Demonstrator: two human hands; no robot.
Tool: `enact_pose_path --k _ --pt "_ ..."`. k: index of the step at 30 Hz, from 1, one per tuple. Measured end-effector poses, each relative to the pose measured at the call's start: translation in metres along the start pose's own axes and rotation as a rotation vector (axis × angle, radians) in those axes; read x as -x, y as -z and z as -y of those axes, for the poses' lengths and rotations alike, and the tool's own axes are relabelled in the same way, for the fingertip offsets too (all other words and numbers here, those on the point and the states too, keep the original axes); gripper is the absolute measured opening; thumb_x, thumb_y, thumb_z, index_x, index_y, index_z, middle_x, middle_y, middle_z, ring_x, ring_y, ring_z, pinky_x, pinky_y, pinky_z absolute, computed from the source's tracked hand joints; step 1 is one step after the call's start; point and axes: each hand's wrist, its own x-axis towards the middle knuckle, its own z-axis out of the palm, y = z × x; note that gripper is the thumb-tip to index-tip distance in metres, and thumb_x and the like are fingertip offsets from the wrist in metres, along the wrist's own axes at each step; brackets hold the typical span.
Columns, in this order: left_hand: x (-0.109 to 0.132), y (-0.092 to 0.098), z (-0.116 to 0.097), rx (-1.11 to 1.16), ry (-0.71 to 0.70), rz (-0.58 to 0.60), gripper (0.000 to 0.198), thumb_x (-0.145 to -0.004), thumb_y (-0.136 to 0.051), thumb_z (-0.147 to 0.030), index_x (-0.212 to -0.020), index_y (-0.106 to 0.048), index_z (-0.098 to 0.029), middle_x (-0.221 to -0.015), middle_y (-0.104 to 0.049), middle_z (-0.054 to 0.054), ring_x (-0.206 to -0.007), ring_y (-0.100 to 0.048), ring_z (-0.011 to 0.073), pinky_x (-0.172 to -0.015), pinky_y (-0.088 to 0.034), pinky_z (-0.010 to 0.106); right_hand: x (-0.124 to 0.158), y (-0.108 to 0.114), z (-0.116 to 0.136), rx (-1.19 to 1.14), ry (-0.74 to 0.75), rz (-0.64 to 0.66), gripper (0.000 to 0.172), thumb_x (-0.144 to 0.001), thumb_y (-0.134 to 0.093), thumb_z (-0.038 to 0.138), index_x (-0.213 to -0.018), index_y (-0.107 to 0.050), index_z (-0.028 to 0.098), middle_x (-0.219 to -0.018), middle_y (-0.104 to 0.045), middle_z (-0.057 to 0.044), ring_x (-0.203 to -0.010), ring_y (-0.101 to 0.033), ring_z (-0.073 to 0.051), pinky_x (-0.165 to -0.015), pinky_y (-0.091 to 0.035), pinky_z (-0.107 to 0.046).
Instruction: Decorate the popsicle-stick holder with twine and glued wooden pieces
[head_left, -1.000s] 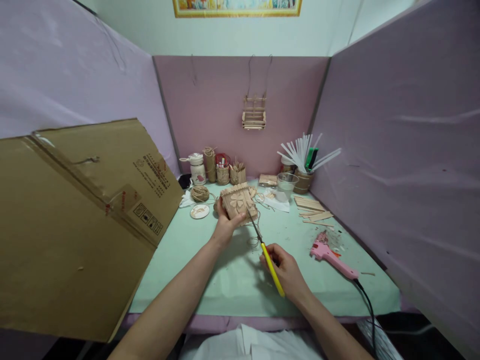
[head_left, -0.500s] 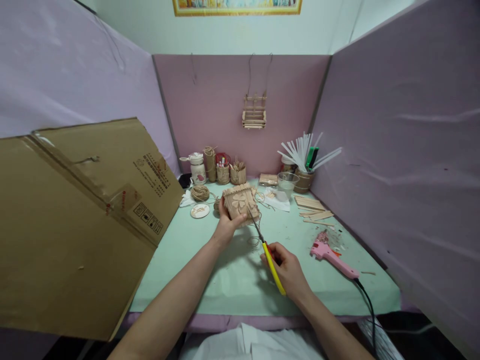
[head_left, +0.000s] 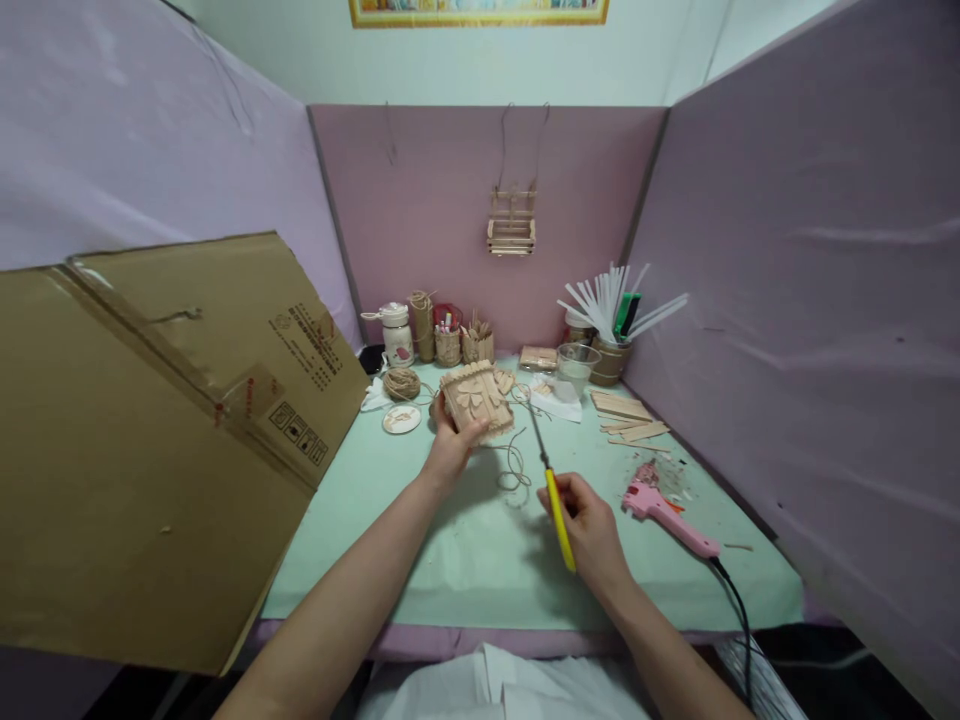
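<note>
A small box-like craft piece made of wooden sticks (head_left: pixel 491 408), with a petal shape on its face, is held up by my left hand (head_left: pixel 450 450). The thumb lies along its lower front edge and the other fingers are mostly hidden behind it. Through my right hand (head_left: pixel 589 525) runs a long slim tool with yellow handles, which looks like tweezers or narrow scissors (head_left: pixel 556 510). Its thin dark tip points up and away, to the right of the craft piece and apart from it. A loop of thin twine (head_left: pixel 514 470) hangs or lies just below the piece.
A pink glue gun (head_left: pixel 667 520) with a black cord lies at right, near flat wooden sticks (head_left: pixel 626 415). Behind are a twine ball (head_left: pixel 401 383), a white dish (head_left: pixel 402 419), stick holders (head_left: pixel 478 345) and a clear cup (head_left: pixel 576 368). A big cardboard sheet (head_left: pixel 172 450) leans at left.
My right hand has drawn the yellow-handled tool rightward, so its tip is off the craft piece. The left hand has shifted the piece slightly left, and the twine loop shows more fully.
</note>
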Motion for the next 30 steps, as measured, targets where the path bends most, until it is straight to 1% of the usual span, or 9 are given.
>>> enact_pose_path --k 3,7,9,15,19,21,24,27,30 --pt "-0.001 0.001 -0.002 0.053 0.015 0.003 0.091 -0.064 -0.081 -0.027 -0.138 -0.028 -0.037 -0.144 -0.049 0.007 -0.127 -0.054 0.0274 -0.104 -0.045 0.048 -0.017 0.011 -0.001 0.241 -0.045 -0.102 0.036 -0.087 -0.051 0.058 -0.080 -0.051 0.022 -0.063 -0.053 0.002 -0.058 -0.047 -0.016 -0.057 -0.032 -0.026" --pt "0.001 0.000 -0.003 0.045 0.024 0.008 0.083 -0.065 -0.081 -0.028 -0.132 -0.033 -0.035 -0.141 -0.051 0.006 -0.125 -0.055 0.0267 -0.104 -0.045 0.049 -0.036 0.017 -0.002 0.774 -0.119 0.026 0.019 -0.090 -0.054 0.037 -0.092 -0.057 0.018 -0.081 -0.066 -0.008 -0.072 -0.060 -0.021 -0.060 -0.031 -0.028" --pt "0.002 0.000 -0.003 0.044 0.032 0.028 0.080 -0.065 -0.080 -0.028 -0.130 -0.035 -0.035 -0.139 -0.052 0.006 -0.124 -0.056 0.0265 -0.104 -0.045 0.049 -0.041 0.013 -0.004 0.921 -0.121 0.091 0.017 -0.091 -0.052 0.028 -0.098 -0.059 0.015 -0.091 -0.068 -0.013 -0.081 -0.063 -0.023 -0.063 -0.032 -0.029" --pt "0.003 -0.003 -0.002 0.088 0.061 0.073 0.084 -0.064 -0.081 -0.026 -0.132 -0.032 -0.034 -0.140 -0.052 0.006 -0.123 -0.057 0.0274 -0.104 -0.045 0.050 -0.048 -0.006 -0.007 1.021 -0.082 0.142 0.021 -0.091 -0.050 0.016 -0.105 -0.063 0.007 -0.099 -0.066 -0.018 -0.093 -0.063 -0.025 -0.073 -0.038 -0.030" --pt "0.006 -0.005 -0.006 0.115 0.119 0.076 0.084 -0.064 -0.082 -0.022 -0.132 -0.034 -0.033 -0.137 -0.056 0.006 -0.122 -0.058 0.0269 -0.103 -0.047 0.047 -0.045 -0.002 0.003 1.011 -0.017 0.157 0.022 -0.091 -0.053 0.019 -0.106 -0.065 0.008 -0.108 -0.065 -0.018 -0.102 -0.059 -0.028 -0.083 -0.039 -0.032" --pt "0.008 -0.006 -0.009 0.119 0.159 0.086 0.081 -0.065 -0.081 -0.021 -0.132 -0.037 -0.031 -0.134 -0.059 0.007 -0.121 -0.058 0.0280 -0.102 -0.047 0.046 -0.041 0.011 0.008 0.980 0.036 0.127 0.025 -0.092 -0.052 0.021 -0.111 -0.063 0.010 -0.113 -0.064 -0.017 -0.103 -0.058 -0.028 -0.085 -0.040 -0.033" --pt "0.008 -0.005 -0.010 0.126 0.208 0.094 0.076 -0.065 -0.080 -0.022 -0.131 -0.042 -0.028 -0.131 -0.061 0.008 -0.123 -0.057 0.0308 -0.102 -0.046 0.048 -0.033 0.045 0.002 0.949 0.121 0.040 0.032 -0.093 -0.051 0.025 -0.119 -0.060 0.010 -0.116 -0.065 -0.017 -0.105 -0.059 -0.029 -0.090 -0.041 -0.035" --pt "0.008 -0.003 -0.009 0.127 0.239 0.108 0.075 -0.064 -0.081 -0.027 -0.131 -0.046 -0.028 -0.131 -0.062 0.008 -0.125 -0.056 0.0329 -0.103 -0.044 0.050 -0.027 0.089 -0.021 1.000 0.136 0.013 0.034 -0.090 -0.056 0.031 -0.115 -0.061 0.010 -0.111 -0.067 -0.018 -0.103 -0.061 -0.032 -0.089 -0.042 -0.038" --pt "0.009 -0.002 -0.009 0.150 0.244 0.187 0.078 -0.062 -0.084 -0.034 -0.131 -0.047 -0.027 -0.132 -0.062 0.009 -0.124 -0.056 0.0338 -0.104 -0.043 0.050 -0.024 0.124 -0.050 1.092 0.047 0.056 0.028 -0.084 -0.062 0.036 -0.098 -0.066 0.013 -0.098 -0.069 -0.017 -0.094 -0.064 -0.032 -0.080 -0.044 -0.037"
